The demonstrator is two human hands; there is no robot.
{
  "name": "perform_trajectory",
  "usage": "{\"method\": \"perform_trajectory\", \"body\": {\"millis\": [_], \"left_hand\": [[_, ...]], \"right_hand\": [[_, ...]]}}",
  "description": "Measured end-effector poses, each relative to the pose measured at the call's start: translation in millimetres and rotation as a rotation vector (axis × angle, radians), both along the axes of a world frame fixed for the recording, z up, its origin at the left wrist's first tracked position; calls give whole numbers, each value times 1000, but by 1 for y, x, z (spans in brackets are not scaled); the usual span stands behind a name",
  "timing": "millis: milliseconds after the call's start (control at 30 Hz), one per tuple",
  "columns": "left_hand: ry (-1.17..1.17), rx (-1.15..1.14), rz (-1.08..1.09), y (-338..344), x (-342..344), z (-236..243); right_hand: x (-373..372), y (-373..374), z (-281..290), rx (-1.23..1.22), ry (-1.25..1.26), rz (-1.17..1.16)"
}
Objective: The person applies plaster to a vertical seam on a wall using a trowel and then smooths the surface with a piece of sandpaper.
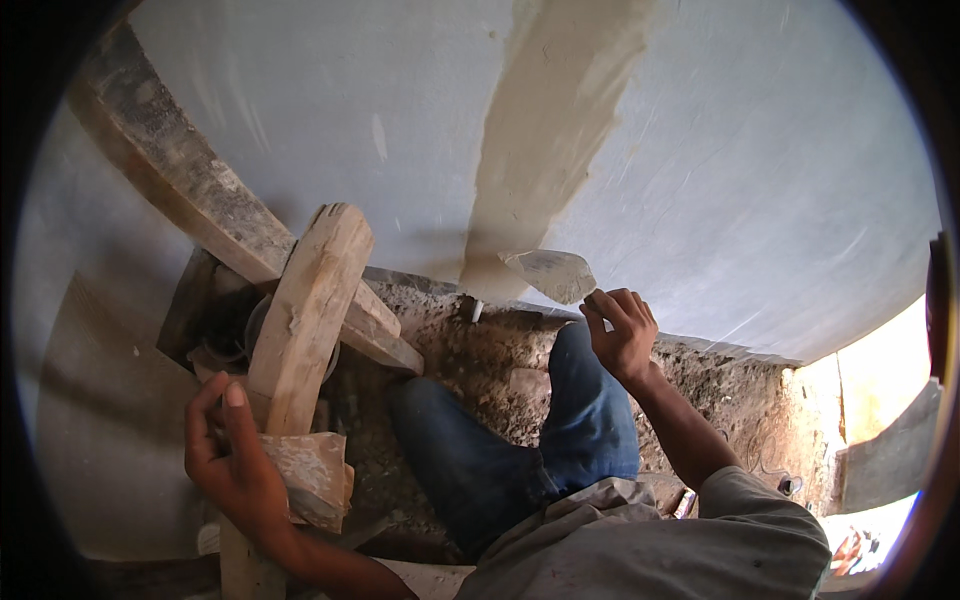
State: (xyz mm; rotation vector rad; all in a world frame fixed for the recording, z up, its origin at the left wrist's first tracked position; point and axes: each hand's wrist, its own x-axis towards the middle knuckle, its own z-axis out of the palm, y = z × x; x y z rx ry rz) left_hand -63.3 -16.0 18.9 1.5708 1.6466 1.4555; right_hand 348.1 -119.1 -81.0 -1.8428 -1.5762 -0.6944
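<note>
My right hand is closed round the handle of a trowel, whose pale, plaster-smeared blade points left. The blade lies over the lower end of a damp brown plaster strip on the grey wall; whether it touches cannot be told. At the left, my left hand is raised beside an upright wooden beam, thumb and fingers loosely bent and slightly apart, with nothing visible between them. Next to its wrist is a rough, plaster-stained block against the beam.
A long plank slants from the upper left behind the beam. Under it sits a dark round container, partly hidden. A short white pipe stub sticks out at the wall's foot. Rough dirt surrounds my bent knees. Bright light enters at right.
</note>
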Motion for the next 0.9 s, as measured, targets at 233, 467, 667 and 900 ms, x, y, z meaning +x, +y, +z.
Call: {"method": "perform_trajectory", "body": {"millis": [233,467,667,900], "left_hand": [[-16,8,8,0,2,-2],[11,50,4,3,-1,-7],[9,32,17,3,3,-4],[19,30,21,4,3,-6]], "right_hand": [[0,-3,-14,26,107,27],[-8,9,-25,-256,666,81],[0,31,-17,-245,861,124],[21,47,1,-388,845,56]]}}
